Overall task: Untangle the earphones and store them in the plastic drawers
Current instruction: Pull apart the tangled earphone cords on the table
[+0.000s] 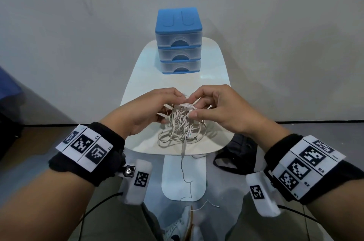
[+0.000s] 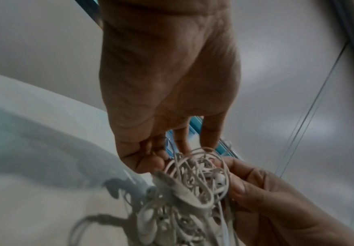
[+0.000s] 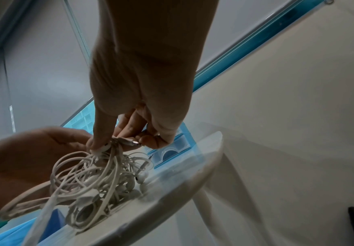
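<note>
A tangled bundle of white earphones (image 1: pixel 182 122) (image 2: pixel 195 181) (image 3: pixel 96 176) lies partly lifted over the near end of the small white table (image 1: pixel 212 75). My left hand (image 1: pixel 157 106) (image 2: pixel 159 159) pinches cords at the top left of the tangle. My right hand (image 1: pixel 199 104) (image 3: pixel 127 139) pinches cords and a metal plug at the top right. One cord end hangs off the table's front edge toward the floor. The blue plastic drawers (image 1: pixel 179 41) stand at the table's far end, all three drawers closed.
A grey wall rises right behind the table. A black bag (image 1: pixel 236 154) lies on the floor to the right of the table's base. My shoes (image 1: pixel 181 227) show below the table edge.
</note>
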The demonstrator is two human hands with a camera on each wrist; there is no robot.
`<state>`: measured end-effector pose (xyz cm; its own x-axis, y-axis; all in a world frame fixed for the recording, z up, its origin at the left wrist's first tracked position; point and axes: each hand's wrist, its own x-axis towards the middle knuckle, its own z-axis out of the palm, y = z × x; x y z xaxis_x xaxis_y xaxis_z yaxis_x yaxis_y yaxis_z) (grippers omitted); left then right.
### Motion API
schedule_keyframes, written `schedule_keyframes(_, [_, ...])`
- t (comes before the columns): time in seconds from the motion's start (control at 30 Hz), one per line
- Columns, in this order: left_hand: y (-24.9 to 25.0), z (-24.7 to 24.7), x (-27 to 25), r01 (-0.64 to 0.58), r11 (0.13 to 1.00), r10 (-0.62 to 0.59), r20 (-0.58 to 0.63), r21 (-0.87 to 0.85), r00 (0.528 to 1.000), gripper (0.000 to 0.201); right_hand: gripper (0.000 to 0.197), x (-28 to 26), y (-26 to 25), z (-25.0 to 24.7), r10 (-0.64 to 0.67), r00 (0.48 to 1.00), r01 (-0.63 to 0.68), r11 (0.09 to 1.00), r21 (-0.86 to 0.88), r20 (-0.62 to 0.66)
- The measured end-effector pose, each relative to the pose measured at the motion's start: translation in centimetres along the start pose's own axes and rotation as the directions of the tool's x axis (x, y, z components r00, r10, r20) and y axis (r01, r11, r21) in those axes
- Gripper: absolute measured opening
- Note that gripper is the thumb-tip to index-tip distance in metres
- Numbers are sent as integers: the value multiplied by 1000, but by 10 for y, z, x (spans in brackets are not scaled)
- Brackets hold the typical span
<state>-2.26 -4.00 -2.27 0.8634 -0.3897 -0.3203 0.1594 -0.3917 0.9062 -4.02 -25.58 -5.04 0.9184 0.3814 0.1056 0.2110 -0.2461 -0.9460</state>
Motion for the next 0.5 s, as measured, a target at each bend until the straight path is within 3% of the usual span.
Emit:
schedule_keyframes(0.2, [2, -8, -8, -72, 979, 57, 81, 190, 995, 28, 23, 2, 0, 0, 28, 999, -27, 999, 43, -27])
schedule_keyframes(0.3, [1, -6, -5, -110, 962, 105, 34, 251, 994, 23, 24, 3, 2, 2, 83, 996, -82, 996, 46, -38])
schedule_keyframes(0.4, [2, -2, -2, -120, 943, 124, 7, 311, 992, 16, 17, 6, 4, 2, 134, 991, -135, 990, -44, -21])
schedule_keyframes(0.5, [4, -1, 1, -124, 929, 134, -5, 349, 991, 15, 17, 7, 1, 1, 99, 991, -116, 971, -209, -89])
